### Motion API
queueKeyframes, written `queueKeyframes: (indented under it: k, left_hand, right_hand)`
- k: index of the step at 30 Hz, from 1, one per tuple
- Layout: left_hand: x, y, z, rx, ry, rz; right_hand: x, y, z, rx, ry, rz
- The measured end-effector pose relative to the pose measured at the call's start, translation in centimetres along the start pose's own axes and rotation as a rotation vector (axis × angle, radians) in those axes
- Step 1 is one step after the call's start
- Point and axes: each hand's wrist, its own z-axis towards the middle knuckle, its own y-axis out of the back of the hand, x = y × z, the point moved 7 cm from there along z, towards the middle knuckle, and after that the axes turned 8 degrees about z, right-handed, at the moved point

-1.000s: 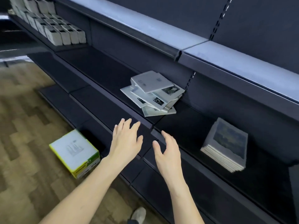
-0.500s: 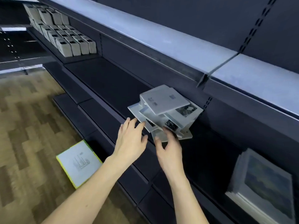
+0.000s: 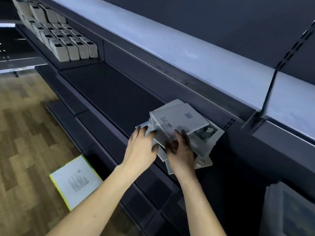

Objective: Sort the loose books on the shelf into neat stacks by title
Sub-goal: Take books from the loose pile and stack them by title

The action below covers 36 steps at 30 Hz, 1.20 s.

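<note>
**Both hands on the loose book pile**

The left hand (image 3: 142,147), fingers spread and nearly straight, touches the left edge of the untidy pile of pale grey books (image 3: 180,132) on the dark metal shelf (image 3: 110,92). The right hand (image 3: 181,150) rests on the pile's front, fingers loosely bent over the top book; whether it grips is unclear. Beyond, rows of cream boxes (image 3: 68,46) line the shelf's far end.

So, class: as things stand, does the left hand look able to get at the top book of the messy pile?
Probably yes. The left hand already rests its fingertips on the pile's left edge, and the top book lies just beyond them with its cover bare. Only the right hand, at the pile's front, is close by.
</note>
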Motion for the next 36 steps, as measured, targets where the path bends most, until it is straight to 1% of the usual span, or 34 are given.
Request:
queueKeyframes:
  k: [4, 7, 11, 13, 15, 18, 21, 23, 25, 27, 29, 31, 32, 34, 36]
  left_hand:
    - [0.8, -0.5, 2.7, 0.081, -0.067, -0.017]
    - [1.7, -0.6, 4.3, 0.133, -0.120, -0.002]
    - [3.5, -0.1, 5.7, 0.164, -0.183, 0.027]
    - [4.2, -0.1, 6.2, 0.193, -0.214, 0.026]
    - [4.2, 0.0, 6.5, 0.211, -0.267, 0.006]
    - [3.5, -0.1, 6.9, 0.205, -0.368, 0.018]
    - [2.5, -1.2, 6.9, 0.207, -0.474, 0.114]
    - [1.2, -1.6, 6.5, 0.124, -0.605, 0.195]
    - [0.0, -2.2, 5.9, 0.042, -0.718, 0.181]
    - [-1.1, -2.8, 5.3, 0.053, -0.765, 0.176]
    - [-1.7, -3.1, 4.8, 0.048, -0.775, 0.167]
    - [-2.0, -3.0, 4.5, 0.057, -0.757, 0.090]
    - [-2.1, -2.8, 4.4, 0.062, -0.737, 0.008]
    - [-2.3, -1.5, 4.1, 0.082, -0.660, -0.251]
    - [-2.3, 0.4, 4.1, 0.115, -0.542, -0.517]
  right_hand:
    - [-0.4, -0.9, 1.2, -0.094, -0.066, 0.005]
    - [-0.3, -1.9, 1.8, -0.164, -0.063, 0.021]
    - [0.7, -2.9, 2.1, -0.340, -0.076, -0.105]
    - [0.8, -2.8, 1.8, -0.438, -0.118, -0.063]
    - [0.8, -2.5, 1.1, -0.492, -0.153, 0.018]
    - [1.1, -2.2, -0.5, -0.551, -0.203, 0.063]
    - [1.8, -2.2, -2.5, -0.613, -0.162, 0.017]
    - [2.3, -2.4, -3.9, -0.620, -0.178, 0.014]
    - [3.0, -2.3, -5.2, -0.635, -0.175, 0.036]
    - [3.5, -2.2, -6.2, -0.639, -0.173, 0.054]
    - [3.8, -1.7, -7.1, -0.679, -0.180, 0.098]
    - [3.8, -1.0, -7.8, -0.732, -0.170, 0.138]
    - [3.8, -0.7, -8.2, -0.754, -0.175, 0.154]
    - [3.6, -0.2, -8.6, -0.794, -0.194, 0.173]
    - [3.2, 0.0, -8.6, -0.798, -0.217, 0.198]
